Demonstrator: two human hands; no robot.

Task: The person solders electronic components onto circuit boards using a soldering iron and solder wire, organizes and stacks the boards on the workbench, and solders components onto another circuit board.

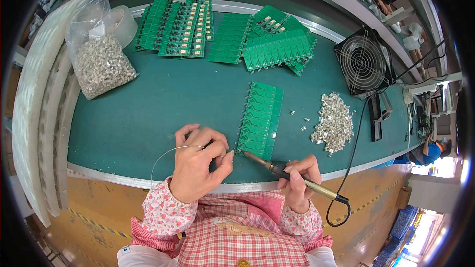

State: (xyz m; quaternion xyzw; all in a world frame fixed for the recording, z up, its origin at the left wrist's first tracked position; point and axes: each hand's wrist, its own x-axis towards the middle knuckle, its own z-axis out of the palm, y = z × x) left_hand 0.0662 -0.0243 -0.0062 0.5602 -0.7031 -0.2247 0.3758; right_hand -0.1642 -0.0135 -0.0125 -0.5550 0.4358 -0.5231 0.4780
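Left hand (200, 160): pinches wire (165, 153) beside board (260, 118)
Right hand (300, 180): grips iron (278, 169), tip (246, 154) at board's near end
Apron (237, 249): print (240, 227) unreadable

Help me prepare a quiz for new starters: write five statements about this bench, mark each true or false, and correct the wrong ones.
1. The right hand holds a soldering iron. True.
2. The left hand holds a screwdriver. False: it holds a thin wire.
3. The pile of small white parts lies right of the nearest circuit board. True.
4. The clear bag is empty. False: it holds many small parts.
5. The fan stands on the table's left side. False: it is on the right.
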